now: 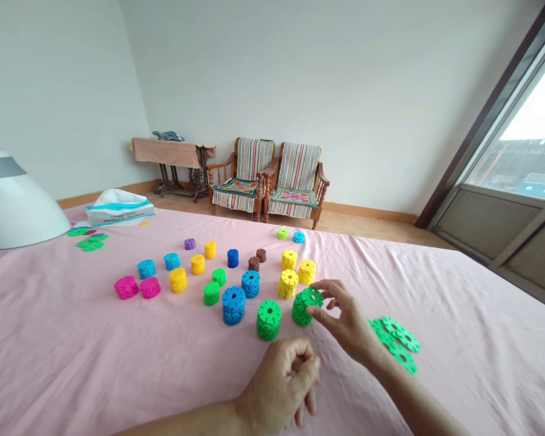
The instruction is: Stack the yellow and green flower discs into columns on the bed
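Note:
My right hand [345, 321] pinches a green notched disc [312, 297] between thumb and fingers, tilted over a short green stack [301, 313]. Just left of that stands another green stack [269, 319]. My left hand [284, 381] rests curled in a loose fist on the pink cloth [72, 363], near the front of the green stacks; what is inside it I cannot see. Several loose green discs [397, 342] lie flat to the right of my right wrist.
Many small stacks stand across the cloth: blue [233, 304], yellow [288, 283], pink [126, 286], cyan, brown, purple. A white appliance [13, 203] and a tissue pack [119, 208] sit far left. Two striped chairs [267, 181] and a window [522, 163] lie beyond.

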A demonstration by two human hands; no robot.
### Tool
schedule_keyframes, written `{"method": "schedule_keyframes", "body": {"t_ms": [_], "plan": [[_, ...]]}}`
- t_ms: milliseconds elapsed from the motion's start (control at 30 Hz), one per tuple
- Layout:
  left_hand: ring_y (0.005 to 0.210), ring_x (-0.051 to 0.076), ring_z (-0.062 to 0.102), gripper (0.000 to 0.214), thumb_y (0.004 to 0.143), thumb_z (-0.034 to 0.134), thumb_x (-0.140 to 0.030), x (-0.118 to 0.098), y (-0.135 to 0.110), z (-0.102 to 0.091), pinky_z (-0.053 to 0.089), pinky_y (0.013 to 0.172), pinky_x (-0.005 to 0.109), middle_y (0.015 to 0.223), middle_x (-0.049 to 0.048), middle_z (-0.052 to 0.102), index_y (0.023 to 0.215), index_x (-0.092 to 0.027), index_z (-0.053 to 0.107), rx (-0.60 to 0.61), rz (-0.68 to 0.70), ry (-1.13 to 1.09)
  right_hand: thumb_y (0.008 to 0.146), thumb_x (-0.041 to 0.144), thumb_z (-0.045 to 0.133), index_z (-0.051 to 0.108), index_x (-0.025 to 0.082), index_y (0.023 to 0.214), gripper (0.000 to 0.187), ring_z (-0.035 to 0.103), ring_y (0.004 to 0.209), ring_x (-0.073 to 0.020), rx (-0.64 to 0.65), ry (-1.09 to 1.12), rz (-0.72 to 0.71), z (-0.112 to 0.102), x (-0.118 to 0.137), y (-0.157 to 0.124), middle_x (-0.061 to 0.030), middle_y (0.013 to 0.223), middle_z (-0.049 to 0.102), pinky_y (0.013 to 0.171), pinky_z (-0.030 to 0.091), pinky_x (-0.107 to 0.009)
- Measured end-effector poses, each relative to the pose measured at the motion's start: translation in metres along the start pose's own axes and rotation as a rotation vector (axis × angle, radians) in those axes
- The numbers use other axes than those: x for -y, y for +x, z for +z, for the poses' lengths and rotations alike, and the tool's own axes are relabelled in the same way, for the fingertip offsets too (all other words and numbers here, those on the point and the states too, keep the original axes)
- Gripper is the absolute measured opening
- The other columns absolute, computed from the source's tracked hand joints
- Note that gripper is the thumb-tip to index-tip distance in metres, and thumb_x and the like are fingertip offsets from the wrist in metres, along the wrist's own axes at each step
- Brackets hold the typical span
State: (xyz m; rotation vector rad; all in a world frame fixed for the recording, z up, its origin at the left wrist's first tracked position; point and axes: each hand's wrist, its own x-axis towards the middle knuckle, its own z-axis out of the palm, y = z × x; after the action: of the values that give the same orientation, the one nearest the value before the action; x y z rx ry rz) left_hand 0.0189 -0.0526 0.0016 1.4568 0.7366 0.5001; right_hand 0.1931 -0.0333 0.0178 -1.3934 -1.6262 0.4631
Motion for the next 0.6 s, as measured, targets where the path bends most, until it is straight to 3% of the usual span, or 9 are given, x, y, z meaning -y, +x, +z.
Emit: {"method": "schedule_keyframes", "body": {"t_ms": [300,600], "plan": [[0.027,0.004,0.034,0.034,0.084,0.049,-0.050,0.0035,-0.0005,0.0002,0.023,0.028,0.013,0.045,-0.0059,0.052,0.071,-0.020,0.043,0.017,0.021,0.002,0.078,0.041,0.068,0.062,0.024,0.104,0.032,0.062,0.094,-0.0220,0.045,-0.003,-0.002,0.0105,-0.0067,0.0024,-0.0070,0.112,0.057,0.073,0.050,-0.035],[0.027,0.005,0.036,0.037,0.083,0.050,-0.054,-0.0028,-0.0019,-0.0003,0.022,0.028,0.014,0.045,-0.0052,0.052,0.069,-0.020,0.041,0.015,0.010,-0.003,0.082,0.043,0.063,0.060,0.023,0.109,0.034,0.063,0.091,-0.0211,0.044,-0.005,-0.033,0.0072,-0.0036,0.0011,-0.0086,0.115,0.057,0.074,0.050,-0.035]]}}
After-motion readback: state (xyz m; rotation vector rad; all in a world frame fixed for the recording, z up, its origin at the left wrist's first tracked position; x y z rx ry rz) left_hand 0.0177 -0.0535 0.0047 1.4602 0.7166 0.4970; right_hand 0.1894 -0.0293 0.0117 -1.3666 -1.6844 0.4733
